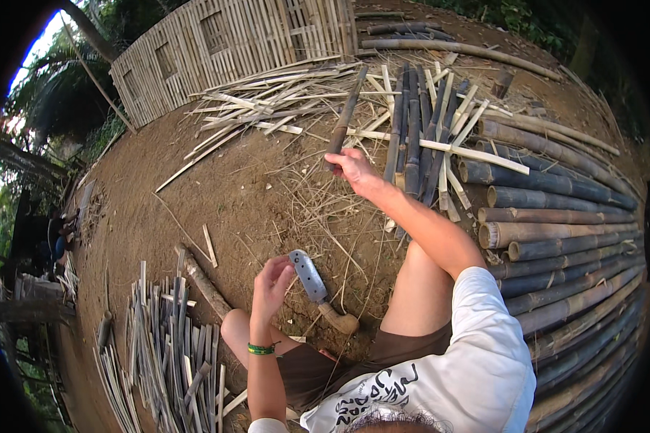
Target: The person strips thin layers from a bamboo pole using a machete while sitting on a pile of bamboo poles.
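My right hand (354,170) grips the near end of a dark split bamboo strip (347,115), which points up and away from me. My left hand (270,283) hovers with loosely bent fingers and thumb apart, holding nothing I can see. Just right of it is a broad-bladed bamboo knife (310,278) with holes along its metal blade and a curved wooden handle (338,318). The knife is between my legs, handle toward me; whether my fingertips touch its blade I cannot tell. Several dark bamboo strips (412,137) lie beyond my right forearm, with pale strips across them.
Thick bamboo poles (556,202) are stacked along the right. A bundle of thin slats (170,346) lies at the lower left, beside a stick (202,281). Pale split strips (260,108) are heaped ahead, before a bamboo wall panel (231,43). Shavings (325,206) litter the dirt.
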Action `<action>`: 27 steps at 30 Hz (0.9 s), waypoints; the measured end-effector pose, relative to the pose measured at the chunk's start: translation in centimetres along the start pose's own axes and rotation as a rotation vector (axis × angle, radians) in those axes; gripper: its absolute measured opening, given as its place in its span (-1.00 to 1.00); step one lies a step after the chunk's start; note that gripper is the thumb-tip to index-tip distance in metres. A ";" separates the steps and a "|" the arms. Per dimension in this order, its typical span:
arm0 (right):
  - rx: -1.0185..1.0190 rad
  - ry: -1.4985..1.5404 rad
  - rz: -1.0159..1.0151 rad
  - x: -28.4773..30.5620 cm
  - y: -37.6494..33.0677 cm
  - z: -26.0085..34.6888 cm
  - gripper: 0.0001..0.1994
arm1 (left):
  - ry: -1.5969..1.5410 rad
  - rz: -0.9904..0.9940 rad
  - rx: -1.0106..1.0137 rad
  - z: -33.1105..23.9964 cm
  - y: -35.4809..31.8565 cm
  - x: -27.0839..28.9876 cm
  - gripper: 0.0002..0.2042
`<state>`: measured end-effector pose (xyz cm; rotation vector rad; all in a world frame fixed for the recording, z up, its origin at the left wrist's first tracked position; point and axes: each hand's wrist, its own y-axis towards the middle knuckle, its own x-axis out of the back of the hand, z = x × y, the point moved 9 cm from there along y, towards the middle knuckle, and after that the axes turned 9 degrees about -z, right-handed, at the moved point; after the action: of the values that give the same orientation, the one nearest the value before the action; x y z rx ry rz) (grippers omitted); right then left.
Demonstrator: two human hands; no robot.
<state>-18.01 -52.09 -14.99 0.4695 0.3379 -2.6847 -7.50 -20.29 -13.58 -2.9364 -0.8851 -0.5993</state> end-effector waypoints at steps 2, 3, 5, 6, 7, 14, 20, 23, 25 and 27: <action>-0.048 0.020 0.049 -4.0 -3.4 -0.1 -0.84 | -0.034 -0.086 -0.025 -1.0 0.2 2.9 -0.70; -0.077 0.035 0.078 -6.0 -5.2 -0.2 -0.85 | -0.034 -0.125 -0.036 -1.6 0.3 4.2 -0.70; -0.182 0.158 0.121 -9.8 -10.7 0.1 -0.85 | -0.022 -0.210 -0.044 -2.4 0.1 6.9 -0.69; -0.221 0.205 0.171 -11.0 -12.9 0.1 -0.84 | -0.037 -0.219 -0.013 -2.8 0.2 7.4 -0.64; -0.266 0.227 0.202 -12.1 -15.0 0.1 -0.84 | -0.051 -0.286 -0.050 -3.4 0.0 8.4 -0.62; -0.489 0.210 0.295 -17.1 -25.0 -4.2 -0.81 | 0.087 -0.486 -0.284 -5.6 -2.0 11.7 -0.34; -0.567 0.290 0.422 -20.5 -32.1 -2.3 -0.83 | 0.270 -0.414 -0.597 -7.7 -3.4 13.3 -0.56; -0.604 0.345 0.496 -21.6 -32.9 -1.3 -0.85 | 0.231 -0.477 -0.699 -8.9 -3.7 13.3 -0.67; -0.630 0.356 0.522 -22.2 -33.1 -1.7 -0.86 | 0.228 -0.508 -0.708 -9.2 -3.7 14.0 -0.69; -0.648 0.368 0.541 -22.5 -32.9 -2.5 -0.87 | 0.198 -0.535 -0.683 -8.8 -3.5 14.4 -0.72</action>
<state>-11.49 -14.38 -3.54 0.7160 0.9835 -1.8236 -1.52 -10.80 -0.47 -3.0549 -1.7494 -1.4429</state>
